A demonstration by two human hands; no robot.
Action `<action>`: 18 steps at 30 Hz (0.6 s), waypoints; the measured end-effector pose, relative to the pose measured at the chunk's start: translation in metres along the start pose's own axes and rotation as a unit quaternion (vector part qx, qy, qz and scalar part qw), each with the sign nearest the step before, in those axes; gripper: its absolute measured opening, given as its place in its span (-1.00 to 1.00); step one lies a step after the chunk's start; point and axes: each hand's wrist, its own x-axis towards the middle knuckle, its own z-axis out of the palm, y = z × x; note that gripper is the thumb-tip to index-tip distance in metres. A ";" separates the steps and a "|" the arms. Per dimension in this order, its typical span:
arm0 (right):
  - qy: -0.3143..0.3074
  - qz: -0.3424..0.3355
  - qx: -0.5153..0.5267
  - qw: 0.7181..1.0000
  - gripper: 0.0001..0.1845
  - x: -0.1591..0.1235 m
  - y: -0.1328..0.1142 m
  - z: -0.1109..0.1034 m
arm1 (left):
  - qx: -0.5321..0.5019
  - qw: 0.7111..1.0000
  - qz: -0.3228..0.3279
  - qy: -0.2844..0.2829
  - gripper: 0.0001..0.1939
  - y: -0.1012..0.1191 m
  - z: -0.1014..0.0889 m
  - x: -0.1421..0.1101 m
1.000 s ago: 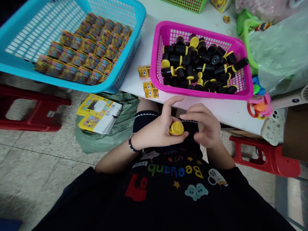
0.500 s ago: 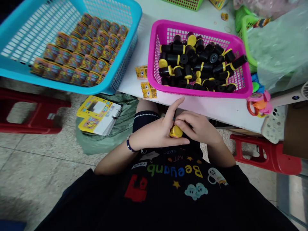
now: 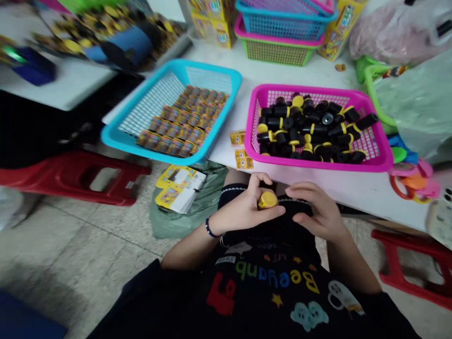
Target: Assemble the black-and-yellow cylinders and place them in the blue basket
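In my left hand [image 3: 247,207] is a small canister with a yellow cap [image 3: 268,200], held over my lap with the cap facing up. My fingers and thumb curl round its sides. To the right of it, my right hand [image 3: 318,212] hangs apart from the canister, thumb and fingers spread, holding nothing. Beyond my hands, a pink basket [image 3: 318,165] on the table holds many loose black canisters with yellow caps [image 3: 314,128]. Left of that, a blue basket [image 3: 155,154] carries rows of canisters in colourful wraps [image 3: 183,123].
Small yellow label sheets [image 3: 243,159] lie between the baskets. Stacked baskets [image 3: 277,49] and yellow boxes stand behind. Orange and pink scissors [image 3: 413,181] and a phone lie at right. Flattened yellow card [image 3: 180,188] rests on a green bag. Red stools [image 3: 106,181] stand on both sides.
My right hand has let go of the canister and moved off to the right, its fingers opening. My left index finger has bent down. The view has swung up and left.
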 end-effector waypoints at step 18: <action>-0.103 0.005 -0.032 0.994 -0.82 -0.030 0.003 0.001 | 0.536 0.769 -0.265 0.226 -0.77 0.027 -0.258 0.104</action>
